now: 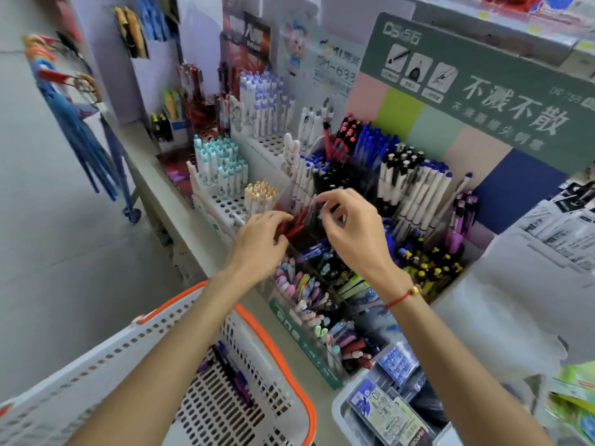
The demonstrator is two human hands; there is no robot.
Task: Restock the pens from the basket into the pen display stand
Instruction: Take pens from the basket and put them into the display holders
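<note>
While both of your hands work at the middle of the frame, log the stock as follows. Item: red pens (294,225), a small bundle, held in your left hand (257,243), whose fingers are curled round the bundle at a clear compartment of the pen display stand (325,239); whether the tips have entered the compartment cannot be told through the blur. Your right hand (354,226) hovers just beside it, thumb and forefinger drawn together in a pinch over the black pens (335,181); something thin may sit between those fingertips, but the frame is too smeared to say, so treat that grip as undetermined. Remaining stock: a few dark blue and purple pens (231,371) lying on the floor of the basket (277,346), white with an orange rim, at the lower left of the frame beneath your left forearm. Handling, as a judgement: each pen is light, stiff and slim, with a smooth plastic barrel that will likely slide when several are gripped loosely; none looks fragile, though clips and caps may snag on neighbouring pens. Take a bundle round the middle of the barrels, all ends pointing one way, and squeeze firmly enough that no pen slips out below. For a single pen, pinch near the upper end and lower it tip first. The compartments toward the upper right of the stand are packed tight, so expect resistance there.
</note>
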